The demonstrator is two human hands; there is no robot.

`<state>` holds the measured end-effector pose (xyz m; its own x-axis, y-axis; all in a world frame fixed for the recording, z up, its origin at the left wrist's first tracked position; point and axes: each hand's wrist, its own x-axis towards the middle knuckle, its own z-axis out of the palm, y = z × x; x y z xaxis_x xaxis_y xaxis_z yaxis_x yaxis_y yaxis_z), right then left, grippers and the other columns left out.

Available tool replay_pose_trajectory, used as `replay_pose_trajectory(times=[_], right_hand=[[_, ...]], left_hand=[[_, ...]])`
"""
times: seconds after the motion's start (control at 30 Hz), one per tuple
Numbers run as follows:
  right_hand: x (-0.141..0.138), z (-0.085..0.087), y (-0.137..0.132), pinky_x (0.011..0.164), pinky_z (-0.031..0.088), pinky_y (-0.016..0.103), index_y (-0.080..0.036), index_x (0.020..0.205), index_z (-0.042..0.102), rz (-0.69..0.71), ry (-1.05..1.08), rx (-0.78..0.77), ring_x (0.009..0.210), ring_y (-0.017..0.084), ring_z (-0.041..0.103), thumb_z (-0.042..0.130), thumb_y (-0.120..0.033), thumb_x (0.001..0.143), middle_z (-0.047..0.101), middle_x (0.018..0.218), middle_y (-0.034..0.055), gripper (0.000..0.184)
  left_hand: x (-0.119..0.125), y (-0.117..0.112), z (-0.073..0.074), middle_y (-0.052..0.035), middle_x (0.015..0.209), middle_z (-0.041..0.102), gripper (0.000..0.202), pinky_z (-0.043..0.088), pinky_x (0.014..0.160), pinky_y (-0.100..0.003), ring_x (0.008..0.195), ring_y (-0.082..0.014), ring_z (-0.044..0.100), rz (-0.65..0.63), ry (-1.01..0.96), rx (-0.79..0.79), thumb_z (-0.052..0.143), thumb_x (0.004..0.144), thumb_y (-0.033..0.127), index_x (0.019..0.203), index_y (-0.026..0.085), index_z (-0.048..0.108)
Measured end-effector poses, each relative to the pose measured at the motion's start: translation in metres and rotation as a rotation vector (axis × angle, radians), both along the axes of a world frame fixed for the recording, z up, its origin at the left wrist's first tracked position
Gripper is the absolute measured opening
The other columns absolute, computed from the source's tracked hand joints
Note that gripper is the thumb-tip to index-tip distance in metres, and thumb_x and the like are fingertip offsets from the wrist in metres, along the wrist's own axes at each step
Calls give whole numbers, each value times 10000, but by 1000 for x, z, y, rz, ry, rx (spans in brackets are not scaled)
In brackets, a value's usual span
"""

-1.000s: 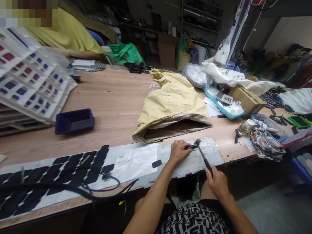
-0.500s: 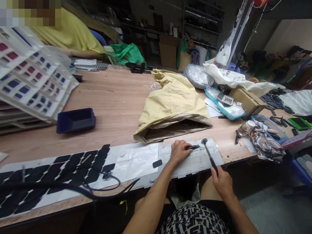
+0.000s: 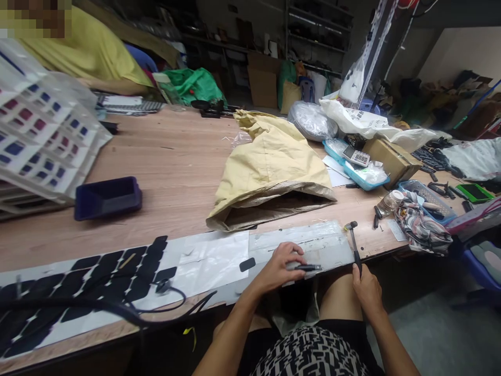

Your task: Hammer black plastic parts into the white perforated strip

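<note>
My right hand (image 3: 367, 288) is wrapped round the black handle of a small hammer (image 3: 356, 256), whose head is raised at the right end of a pale board (image 3: 329, 243). My left hand (image 3: 286, 263) lies over the board with curled fingers. It grips a slim black part (image 3: 310, 267) with a greyish edge, pointing right near the table's front edge. What the part is I cannot make out. A dark rounded pad (image 3: 247, 265) rests on the sheet left of that hand.
Behind the board a yellow sack (image 3: 274, 162) lies with its mouth facing me. Rows of black pads (image 3: 105, 269) cover a white sheet at left, under a dark cable. A purple tray (image 3: 108, 198), blue baskets (image 3: 366, 177) and a bottle (image 3: 391, 202) stand around. One person in yellow sits far left.
My left hand has drawn the black part toward the table's front edge. The hammer has moved right, from over the board to its right end. The view has shifted slightly.
</note>
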<state>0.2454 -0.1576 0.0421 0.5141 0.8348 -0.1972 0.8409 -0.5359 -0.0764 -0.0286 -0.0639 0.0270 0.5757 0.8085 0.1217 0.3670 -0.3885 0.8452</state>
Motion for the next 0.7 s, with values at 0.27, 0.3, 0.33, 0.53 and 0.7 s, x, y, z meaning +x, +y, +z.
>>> replay_pose_trajectory(times=[0.27, 0.3, 0.33, 0.53, 0.7], right_hand=[[1, -2, 1, 644, 377, 270, -181, 1013, 605, -3, 18, 1, 819, 234, 690, 330, -422, 1010, 731, 889, 124, 366], [1, -2, 1, 644, 377, 268, -181, 1012, 606, -4, 18, 3, 818, 232, 690, 332, -422, 1010, 731, 889, 124, 365], [2, -2, 1, 644, 376, 265, -182, 1008, 606, -4, 19, 5, 815, 229, 688, 332, -423, 1010, 731, 887, 122, 365], [4, -5, 0, 636, 373, 258, -186, 983, 609, -3, 47, 27, 807, 219, 683, 328, -422, 1008, 725, 867, 109, 367], [3, -5, 0, 646, 377, 253, -191, 991, 608, -18, 69, 22, 825, 216, 684, 336, -413, 1008, 726, 878, 103, 352]], left_hand=[[-1, -50, -6, -32, 1305, 534, 239, 298, 1097, -473, 1289, -310, 372, -14, 132, 85, 797, 650, 232, 874, 274, 726], [0, -45, -6, -40, 1278, 550, 247, 330, 1076, -458, 1258, -299, 407, 0, 114, 100, 799, 655, 260, 890, 270, 724], [1, -35, -7, -48, 1240, 571, 240, 361, 1051, -439, 1219, -285, 445, 25, 93, 114, 787, 677, 290, 906, 264, 723], [-9, 63, -11, -80, 1030, 662, 265, 478, 887, -346, 970, -227, 601, 496, 93, 92, 621, 805, 354, 990, 191, 717], [-29, 129, -8, -133, 915, 697, 300, 483, 843, -367, 927, -283, 638, 885, 398, 6, 533, 816, 306, 990, 137, 709]])
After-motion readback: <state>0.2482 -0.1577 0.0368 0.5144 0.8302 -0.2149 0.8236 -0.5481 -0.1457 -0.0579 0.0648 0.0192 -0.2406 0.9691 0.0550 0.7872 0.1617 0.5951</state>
